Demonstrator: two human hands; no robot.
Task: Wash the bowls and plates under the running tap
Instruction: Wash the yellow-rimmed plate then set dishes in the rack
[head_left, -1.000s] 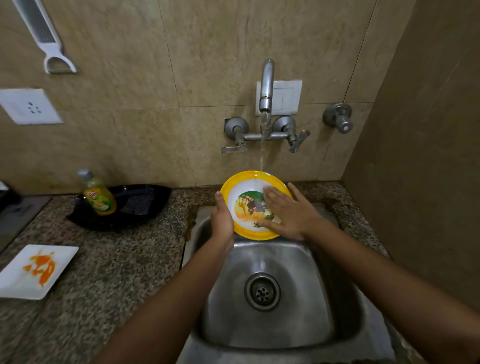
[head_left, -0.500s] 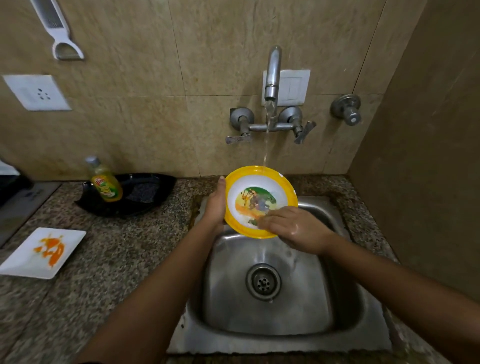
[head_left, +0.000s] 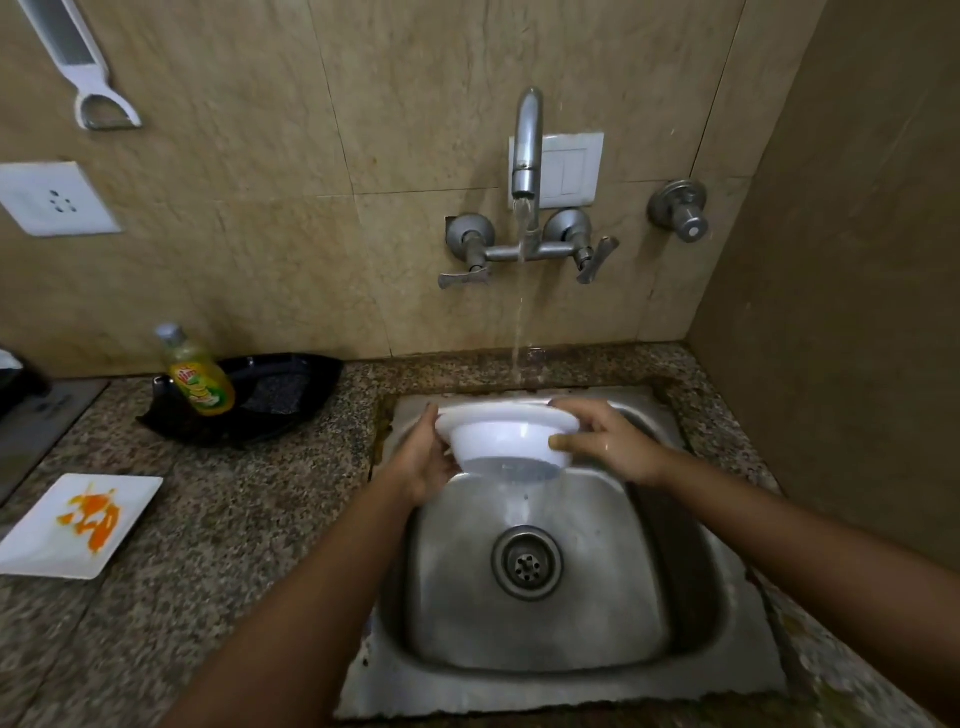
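You hold the bowl (head_left: 506, 441) over the back of the steel sink (head_left: 545, 613), its white underside toward you, beneath the stream from the tap (head_left: 525, 156). Your left hand (head_left: 423, 460) cups its left side, fingers curled round the wall under the rim. Your right hand (head_left: 608, 441) grips the right side, thumb on the wall, fingers curled over the rim. On the counter to the left stands a yellow-green dish-soap bottle (head_left: 200, 376), its label too blurred to read, and nearer you a square white plate (head_left: 78, 525) smeared with orange sauce.
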